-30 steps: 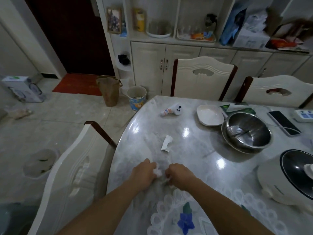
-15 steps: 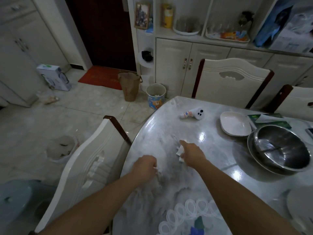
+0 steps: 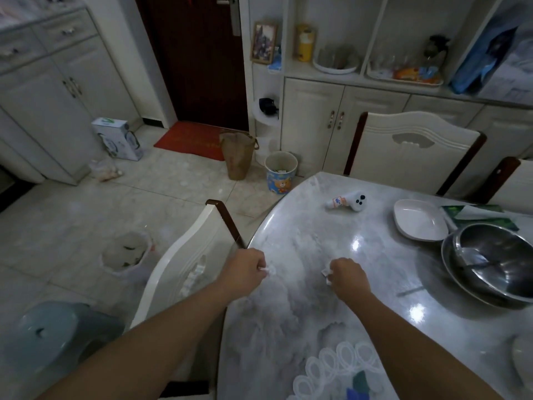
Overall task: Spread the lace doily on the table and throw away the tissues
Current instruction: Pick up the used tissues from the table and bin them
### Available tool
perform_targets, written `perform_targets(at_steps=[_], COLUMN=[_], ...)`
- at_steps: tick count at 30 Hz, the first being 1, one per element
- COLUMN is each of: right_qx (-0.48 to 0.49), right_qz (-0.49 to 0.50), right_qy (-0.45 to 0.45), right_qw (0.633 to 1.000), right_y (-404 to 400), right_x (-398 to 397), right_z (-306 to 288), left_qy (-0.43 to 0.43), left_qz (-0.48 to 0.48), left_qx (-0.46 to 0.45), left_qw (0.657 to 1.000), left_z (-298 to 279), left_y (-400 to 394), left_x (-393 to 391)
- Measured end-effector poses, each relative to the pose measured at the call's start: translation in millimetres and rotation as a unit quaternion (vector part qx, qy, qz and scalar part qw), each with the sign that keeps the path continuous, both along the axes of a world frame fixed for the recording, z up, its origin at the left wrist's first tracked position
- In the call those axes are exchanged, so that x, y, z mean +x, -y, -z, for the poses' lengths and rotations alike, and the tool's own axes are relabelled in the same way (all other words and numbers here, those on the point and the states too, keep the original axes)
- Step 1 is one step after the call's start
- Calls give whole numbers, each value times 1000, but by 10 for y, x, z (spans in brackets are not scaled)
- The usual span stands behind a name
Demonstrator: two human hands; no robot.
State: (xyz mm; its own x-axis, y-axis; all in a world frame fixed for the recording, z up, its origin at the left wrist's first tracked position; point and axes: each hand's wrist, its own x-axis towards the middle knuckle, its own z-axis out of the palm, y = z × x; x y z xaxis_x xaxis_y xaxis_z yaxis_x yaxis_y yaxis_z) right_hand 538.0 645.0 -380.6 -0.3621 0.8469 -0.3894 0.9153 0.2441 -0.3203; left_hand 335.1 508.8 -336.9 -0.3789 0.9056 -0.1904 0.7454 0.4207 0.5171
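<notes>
Left hand point(image 3: 245, 274) is gripping a crumpled tissue point(image 3: 269, 269) in a closed fist, a scrap poking out past the fingers. Right hand point(image 3: 346, 274) is curled tight on a second tissue point(image 3: 326, 273), a bit showing at its left side. Both hands are hovering just over the tabletop point(image 3: 302, 241), apart from each other. Doily point(image 3: 331, 368) is lying on the tabletop nearer the body, below the right forearm, only its lace edge showing. Lined bin point(image 3: 127, 252) is sitting on the floor left of the left hand, beyond the chair point(image 3: 184, 261).
</notes>
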Motion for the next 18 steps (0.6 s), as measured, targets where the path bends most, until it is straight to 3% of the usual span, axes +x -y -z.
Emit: perform_targets(at_steps=[7,12,18], right_qx=[51,111,130], right_qz=[-3,-24,-87], right_qy=[-106,-184,-191], right_qw=[993,976,969], right_y=[525,1060,1929], right_x=[-498,-1430,-2653], right_z=[-649,-1402,-1869], left_qy=[-11,-14,-10], left_qz=[23,0,-73], left_qx=[41,97,80], left_qw=[999,995,994], left_z=[-599,-1045,-1225], left_y=[278,814,1682], left_x=[-498,-1253,-2405])
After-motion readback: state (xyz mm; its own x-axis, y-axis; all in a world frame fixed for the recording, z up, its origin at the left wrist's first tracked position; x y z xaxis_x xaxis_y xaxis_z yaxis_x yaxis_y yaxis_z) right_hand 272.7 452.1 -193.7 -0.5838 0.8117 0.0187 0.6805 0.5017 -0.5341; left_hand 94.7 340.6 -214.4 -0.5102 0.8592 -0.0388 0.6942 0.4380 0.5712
